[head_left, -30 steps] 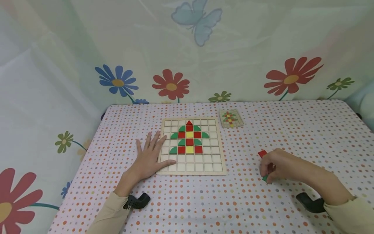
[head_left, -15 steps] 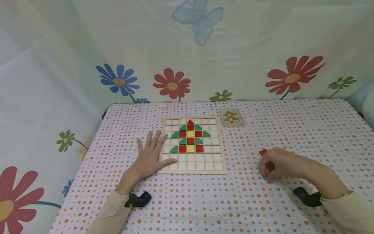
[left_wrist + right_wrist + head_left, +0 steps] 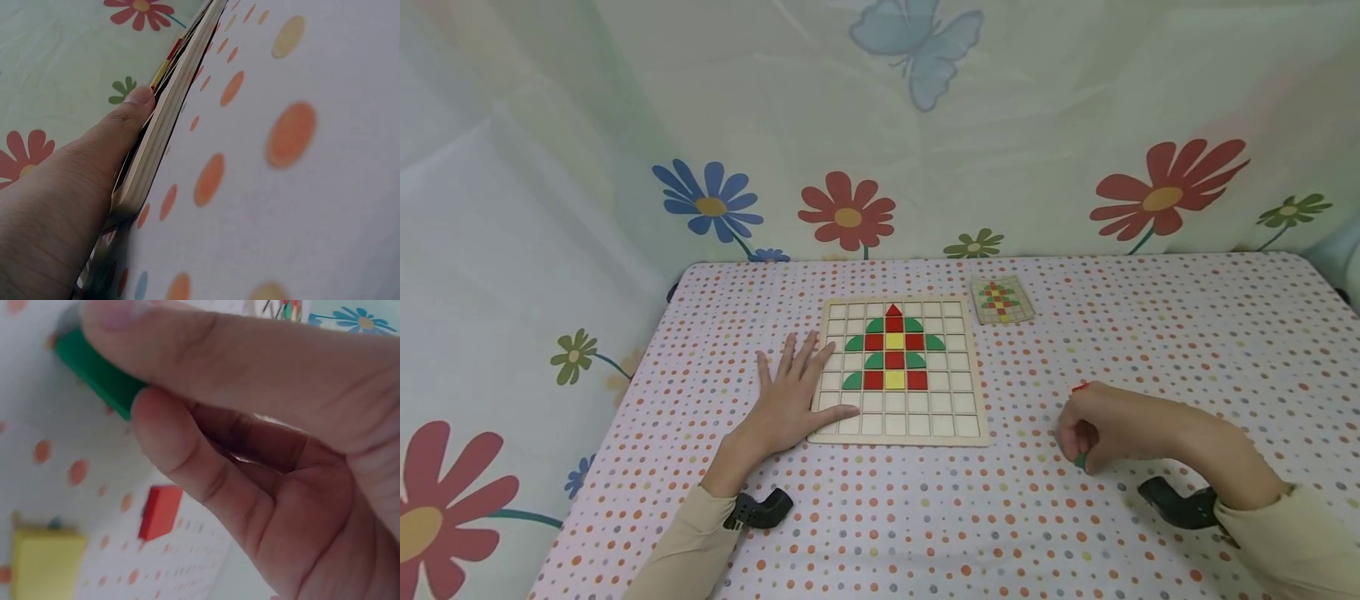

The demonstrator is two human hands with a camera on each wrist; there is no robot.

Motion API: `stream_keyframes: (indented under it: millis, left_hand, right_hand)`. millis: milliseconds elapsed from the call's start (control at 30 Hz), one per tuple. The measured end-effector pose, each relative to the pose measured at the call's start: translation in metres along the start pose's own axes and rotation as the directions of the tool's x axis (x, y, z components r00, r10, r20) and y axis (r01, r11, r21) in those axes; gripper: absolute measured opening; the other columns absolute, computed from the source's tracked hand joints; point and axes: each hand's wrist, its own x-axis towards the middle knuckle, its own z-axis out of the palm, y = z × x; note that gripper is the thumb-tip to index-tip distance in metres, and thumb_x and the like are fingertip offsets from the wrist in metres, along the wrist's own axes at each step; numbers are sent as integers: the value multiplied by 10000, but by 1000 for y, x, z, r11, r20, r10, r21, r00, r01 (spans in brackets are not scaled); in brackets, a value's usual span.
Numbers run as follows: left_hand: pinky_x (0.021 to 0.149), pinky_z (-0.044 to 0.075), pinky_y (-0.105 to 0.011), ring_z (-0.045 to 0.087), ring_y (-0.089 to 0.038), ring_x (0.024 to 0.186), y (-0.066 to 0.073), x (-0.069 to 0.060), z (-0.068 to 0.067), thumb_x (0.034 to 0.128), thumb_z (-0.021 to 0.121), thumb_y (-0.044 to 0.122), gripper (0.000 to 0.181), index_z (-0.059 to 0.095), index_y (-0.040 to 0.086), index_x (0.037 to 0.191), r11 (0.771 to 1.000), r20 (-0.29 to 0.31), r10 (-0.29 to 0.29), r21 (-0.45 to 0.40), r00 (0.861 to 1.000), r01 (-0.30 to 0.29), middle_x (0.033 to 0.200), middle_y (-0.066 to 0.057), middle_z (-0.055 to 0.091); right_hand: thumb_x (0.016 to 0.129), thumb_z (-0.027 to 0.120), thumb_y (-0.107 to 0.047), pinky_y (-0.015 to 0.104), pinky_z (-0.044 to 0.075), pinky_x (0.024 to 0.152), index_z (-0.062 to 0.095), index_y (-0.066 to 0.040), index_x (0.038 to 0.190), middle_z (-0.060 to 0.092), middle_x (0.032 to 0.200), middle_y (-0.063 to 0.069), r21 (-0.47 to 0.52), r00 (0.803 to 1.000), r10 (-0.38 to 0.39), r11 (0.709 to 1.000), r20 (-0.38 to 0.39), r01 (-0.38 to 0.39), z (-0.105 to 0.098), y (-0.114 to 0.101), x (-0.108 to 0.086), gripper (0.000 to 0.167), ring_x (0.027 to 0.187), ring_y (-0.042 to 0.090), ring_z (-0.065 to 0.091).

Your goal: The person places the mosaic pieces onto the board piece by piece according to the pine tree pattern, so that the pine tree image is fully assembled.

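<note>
A square wooden board (image 3: pixel 917 426) with a grid of cells lies mid-table. Red, yellow and green tiles on it form a tree shape with a red triangle on top. My left hand (image 3: pixel 784 407) rests on its left edge, fingers spread, and the thumb (image 3: pixel 119 128) lies over the board's rim in the left wrist view. To the right of the board, low over the table, my right hand (image 3: pixel 1123 425) pinches a green tile (image 3: pixel 97 372), partly hidden by the fingers. Close by in the right wrist view are a red tile (image 3: pixel 160 512) and a yellow tile (image 3: pixel 47 565).
A small pattern card (image 3: pixel 1002 300) with a tree design lies behind the board's right corner. Dotted cloth (image 3: pixel 925 517) covers the table. A flowered curtain (image 3: pixel 1045 167) hangs along the back. Black wrist mounts (image 3: pixel 1180 506) stick out below both hands.
The right hand has moved slightly left with the green tile, and now hides more of the red tile in the head view. My left hand stays on the board. The head view has shifted a little.
</note>
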Motion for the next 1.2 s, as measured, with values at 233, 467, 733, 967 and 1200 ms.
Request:
stream_keyframes:
  millis: [233,467,733,967,1200]
  left_hand:
    - [1154,-149,-756,-109,-390,1603,0,1,0,890,657,709,1069,225,136,1683,1000,2,-1,8,1000,1,1761,-120,38]
    - [1152,-151,-757,-111,-391,1602,-1,-1,-1,893,655,711,1075,209,141,1687,1000,5,-1,3,1000,1,1762,-114,27]
    - [1150,-156,-757,-113,-389,1602,1,0,-2,896,659,705,1069,210,145,1687,1000,2,13,0,1000,-13,1761,-114,29]
    - [1153,-151,-755,-122,-381,1601,-1,1,1,898,633,731,1067,203,159,1690,1000,12,5,19,1000,-6,1763,-106,14]
    - [1151,-157,-755,-129,-382,1600,-2,1,1,899,619,748,1078,192,154,1691,1000,15,2,25,1000,-2,1762,-106,4]
  right_hand:
    - [809,846,66,233,504,630,777,-157,853,660,829,-123,-8,990,-140,990,-32,140,-7,-20,15,237,710,24,534]
    - [866,821,29,245,516,683,796,-127,940,645,864,-86,-29,972,-223,975,-74,221,-22,-48,49,175,764,71,552]
    - [919,771,25,252,527,708,792,-45,970,696,915,-1,36,911,-221,968,-349,249,-7,-58,90,89,804,137,587]
    - [902,779,46,251,516,679,808,-10,989,729,939,47,54,861,-151,978,-486,202,3,-58,109,107,791,158,592]
    - [886,793,58,257,538,685,793,11,989,732,890,44,69,857,-113,983,-503,170,6,-62,116,114,765,149,617]
